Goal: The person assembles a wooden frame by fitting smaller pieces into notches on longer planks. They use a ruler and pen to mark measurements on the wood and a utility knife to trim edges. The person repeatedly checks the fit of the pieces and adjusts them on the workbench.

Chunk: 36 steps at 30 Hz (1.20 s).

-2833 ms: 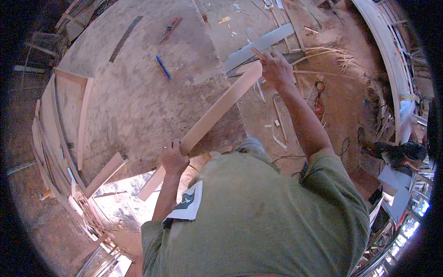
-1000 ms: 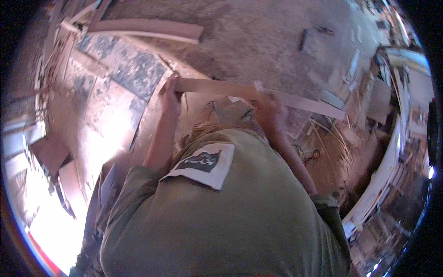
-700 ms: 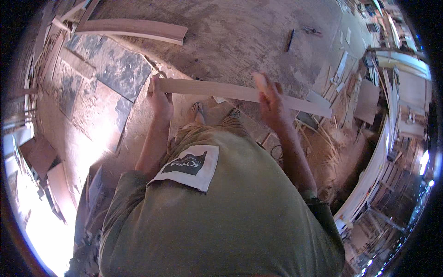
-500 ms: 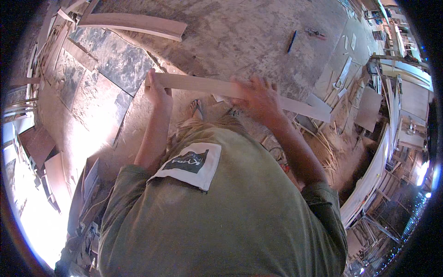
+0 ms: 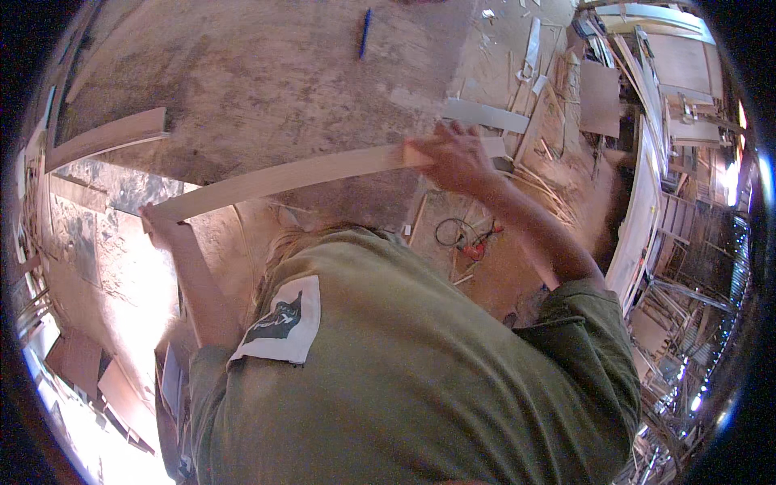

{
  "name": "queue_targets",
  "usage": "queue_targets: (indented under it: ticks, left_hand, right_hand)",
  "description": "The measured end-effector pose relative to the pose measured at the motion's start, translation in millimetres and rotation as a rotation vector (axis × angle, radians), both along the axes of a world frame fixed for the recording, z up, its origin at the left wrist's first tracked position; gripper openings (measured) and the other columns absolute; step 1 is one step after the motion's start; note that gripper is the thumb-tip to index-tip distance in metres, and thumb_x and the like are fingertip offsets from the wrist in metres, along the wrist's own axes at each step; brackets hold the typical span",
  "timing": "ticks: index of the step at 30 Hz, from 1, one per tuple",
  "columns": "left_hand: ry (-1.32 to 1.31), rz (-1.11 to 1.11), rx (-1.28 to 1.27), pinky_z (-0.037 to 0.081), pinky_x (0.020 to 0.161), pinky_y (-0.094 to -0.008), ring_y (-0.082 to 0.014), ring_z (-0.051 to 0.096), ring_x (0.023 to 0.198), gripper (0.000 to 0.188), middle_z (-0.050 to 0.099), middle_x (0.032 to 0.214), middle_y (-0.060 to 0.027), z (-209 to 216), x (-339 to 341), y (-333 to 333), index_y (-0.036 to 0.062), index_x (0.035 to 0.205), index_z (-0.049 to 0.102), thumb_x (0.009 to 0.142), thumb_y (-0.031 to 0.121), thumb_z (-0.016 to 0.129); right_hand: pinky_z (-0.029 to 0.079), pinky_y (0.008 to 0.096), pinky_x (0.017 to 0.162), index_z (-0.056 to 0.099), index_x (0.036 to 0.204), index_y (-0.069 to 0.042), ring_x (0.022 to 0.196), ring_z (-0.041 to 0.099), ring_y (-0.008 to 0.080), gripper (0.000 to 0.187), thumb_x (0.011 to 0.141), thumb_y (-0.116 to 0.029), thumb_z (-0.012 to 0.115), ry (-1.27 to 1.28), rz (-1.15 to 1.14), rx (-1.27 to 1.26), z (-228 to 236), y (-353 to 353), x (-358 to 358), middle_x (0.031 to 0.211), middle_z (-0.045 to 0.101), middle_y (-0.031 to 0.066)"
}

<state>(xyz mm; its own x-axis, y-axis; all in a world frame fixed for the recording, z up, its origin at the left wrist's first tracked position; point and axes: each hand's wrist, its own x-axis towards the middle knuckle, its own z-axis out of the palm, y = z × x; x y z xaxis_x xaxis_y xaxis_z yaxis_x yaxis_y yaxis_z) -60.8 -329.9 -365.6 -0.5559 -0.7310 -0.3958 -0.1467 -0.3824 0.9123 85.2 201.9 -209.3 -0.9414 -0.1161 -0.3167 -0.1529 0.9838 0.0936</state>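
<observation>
A long, pale wooden board [image 5: 291, 179] stretches across in front of me, its left end lower in the picture than its right. My left hand [image 5: 166, 226] is closed around its left end. Toward the other end, my right hand [image 5: 457, 158] grips the board, with fingers over its far edge and a short length sticking out past the hand. Beyond the board is a large worn wooden worktop [image 5: 267, 89], where a blue pen [image 5: 365, 34] lies. The left thumb shows only in part.
Another wooden piece [image 5: 109, 139] lies at the worktop's left. A red tool with a black cord [image 5: 473, 246] is on the dusty floor to the right. Several boards and strips [image 5: 638, 218] lean along the right side. Offcuts [image 5: 493, 115] lie beyond my right hand.
My hands have moved apart, the left one outward to the left and lower. The board now slopes the other way. The view has shifted, bringing the red tool into sight.
</observation>
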Motion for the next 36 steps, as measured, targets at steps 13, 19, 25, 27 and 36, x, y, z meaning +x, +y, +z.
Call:
queue_targets:
  ticks: [13, 19, 25, 27, 36]
  left_hand:
    - [0.046, -0.069, -0.034, 0.058, 0.074, -0.0419, -0.0256, 0.066, 0.089, 0.035, 0.064, 0.102, -0.0086, -29.3, -9.2, -32.9, 0.0062, 0.13, 0.055, 0.104, 0.031, 0.056]
    - [0.186, -0.1, 0.001, 0.059, 0.077, -0.0454, -0.0279, 0.066, 0.089, 0.028, 0.064, 0.103, -0.0093, -46.0, -14.8, -55.6, 0.0076, 0.118, 0.061, 0.101, 0.03, 0.062]
    - [0.167, -0.051, 0.071, 0.055, 0.067, -0.0369, -0.0217, 0.067, 0.085, 0.025, 0.067, 0.098, -0.0081, -49.7, -6.4, -38.5, 0.0072, 0.114, 0.065, 0.099, 0.027, 0.063]
    - [0.074, -0.002, 0.037, 0.054, 0.067, -0.0366, -0.0206, 0.065, 0.081, 0.028, 0.065, 0.092, -0.0066, -12.2, -10.8, -13.3, 0.0049, 0.109, 0.066, 0.097, 0.03, 0.066]
    - [0.045, -0.004, 0.105, 0.051, 0.074, -0.0345, -0.0187, 0.064, 0.088, 0.038, 0.068, 0.097, -0.0071, 2.0, 6.6, -1.8, 0.0045, 0.107, 0.069, 0.096, 0.04, 0.067]
  right_hand:
    - [0.038, 0.0528, 0.098, 0.058, 0.14, -0.032, 0.121, 0.047, 0.0352, 0.06, 0.083, -0.04, 0.075, -0.149, -0.026, 0.045, 27.9, 192.5, 61.7, 0.123, 0.054, 0.0114]
    - [0.042, 0.0584, 0.096, 0.058, 0.139, -0.031, 0.115, 0.054, 0.0377, 0.059, 0.083, -0.042, 0.074, -0.039, -0.058, -0.137, 0.1, 149.6, 49.3, 0.122, 0.058, 0.0124]
    - [0.045, 0.0499, 0.088, 0.064, 0.136, -0.029, 0.105, 0.056, 0.0317, 0.06, 0.079, -0.04, 0.077, 0.034, 0.076, -0.088, -2.8, 16.5, -7.4, 0.11, 0.058, 0.0082]
    - [0.045, 0.0508, 0.087, 0.064, 0.135, -0.029, 0.104, 0.057, 0.0316, 0.058, 0.08, -0.042, 0.076, 0.059, 0.097, -0.108, -11.2, -36.2, -21.1, 0.109, 0.058, 0.008]
    - [0.046, 0.0537, 0.086, 0.065, 0.135, -0.03, 0.103, 0.058, 0.0341, 0.053, 0.084, -0.047, 0.071, 0.05, 0.228, -0.155, -6.3, -265.1, -101.8, 0.108, 0.058, 0.0095]
